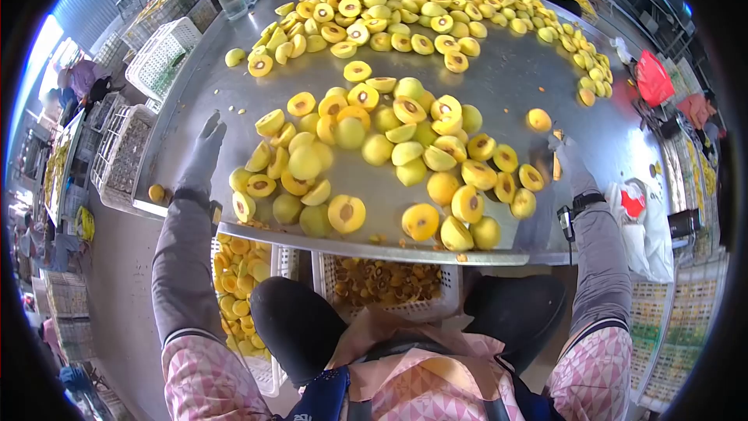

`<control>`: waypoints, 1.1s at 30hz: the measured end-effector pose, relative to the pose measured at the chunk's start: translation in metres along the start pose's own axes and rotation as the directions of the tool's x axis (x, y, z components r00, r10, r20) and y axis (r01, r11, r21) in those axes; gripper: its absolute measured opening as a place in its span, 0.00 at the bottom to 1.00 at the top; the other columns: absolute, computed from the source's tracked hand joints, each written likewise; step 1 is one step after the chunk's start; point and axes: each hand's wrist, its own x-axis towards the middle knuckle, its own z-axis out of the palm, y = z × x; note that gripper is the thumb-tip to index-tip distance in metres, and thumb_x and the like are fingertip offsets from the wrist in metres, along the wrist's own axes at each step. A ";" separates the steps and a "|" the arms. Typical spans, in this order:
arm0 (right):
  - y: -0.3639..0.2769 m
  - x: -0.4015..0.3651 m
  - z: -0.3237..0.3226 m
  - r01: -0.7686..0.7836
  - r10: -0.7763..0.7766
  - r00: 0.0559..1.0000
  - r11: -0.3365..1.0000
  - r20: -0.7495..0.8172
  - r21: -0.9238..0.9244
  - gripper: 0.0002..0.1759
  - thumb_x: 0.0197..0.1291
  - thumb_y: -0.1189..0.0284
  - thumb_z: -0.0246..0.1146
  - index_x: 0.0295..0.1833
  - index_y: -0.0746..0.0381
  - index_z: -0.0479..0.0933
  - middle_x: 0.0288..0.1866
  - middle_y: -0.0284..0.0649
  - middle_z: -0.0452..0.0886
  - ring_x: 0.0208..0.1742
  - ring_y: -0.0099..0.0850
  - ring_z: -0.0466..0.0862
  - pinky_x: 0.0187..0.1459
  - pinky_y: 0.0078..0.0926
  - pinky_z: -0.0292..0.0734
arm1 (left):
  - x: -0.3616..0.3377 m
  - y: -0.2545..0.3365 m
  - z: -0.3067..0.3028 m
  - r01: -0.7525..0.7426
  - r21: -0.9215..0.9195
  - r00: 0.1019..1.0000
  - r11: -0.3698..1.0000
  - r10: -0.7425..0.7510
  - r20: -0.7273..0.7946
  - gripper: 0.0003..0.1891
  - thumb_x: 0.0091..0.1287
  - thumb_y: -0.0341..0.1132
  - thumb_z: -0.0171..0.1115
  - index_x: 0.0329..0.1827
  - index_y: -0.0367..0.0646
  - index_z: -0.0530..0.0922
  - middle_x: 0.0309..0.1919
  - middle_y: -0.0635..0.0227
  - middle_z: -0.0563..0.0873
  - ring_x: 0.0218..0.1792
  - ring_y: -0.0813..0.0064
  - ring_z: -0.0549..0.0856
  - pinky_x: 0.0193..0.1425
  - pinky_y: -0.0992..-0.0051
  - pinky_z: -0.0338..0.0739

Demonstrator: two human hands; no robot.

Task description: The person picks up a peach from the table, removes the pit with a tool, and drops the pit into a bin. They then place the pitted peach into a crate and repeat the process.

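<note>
Head view: halved yellow fruit pile (405, 152) is flanked by open, flat grey-gloved left hand (204, 152) and blurred right hand (570, 165), grip untellable; halves are probably best gathered inward evenly.

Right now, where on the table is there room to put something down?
Bare metal beside the left hand, left of the near fruit pile, and a strip between it and the far pile. The piles themselves are crowded.

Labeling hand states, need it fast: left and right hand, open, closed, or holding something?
Left hand: open, fingers stretched, holding nothing, over the metal table.
Right hand: blurred, cannot be told.
</note>
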 end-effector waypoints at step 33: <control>-0.312 0.043 0.226 0.099 -0.399 0.707 0.873 0.584 0.477 0.37 0.66 0.57 0.70 0.74 0.64 0.68 0.66 0.40 0.79 0.67 0.30 0.77 0.71 0.27 0.68 | 0.187 0.060 0.235 -0.431 0.127 0.699 0.893 0.241 0.673 0.28 0.74 0.57 0.61 0.67 0.47 0.81 0.57 0.67 0.88 0.57 0.75 0.84 0.65 0.72 0.77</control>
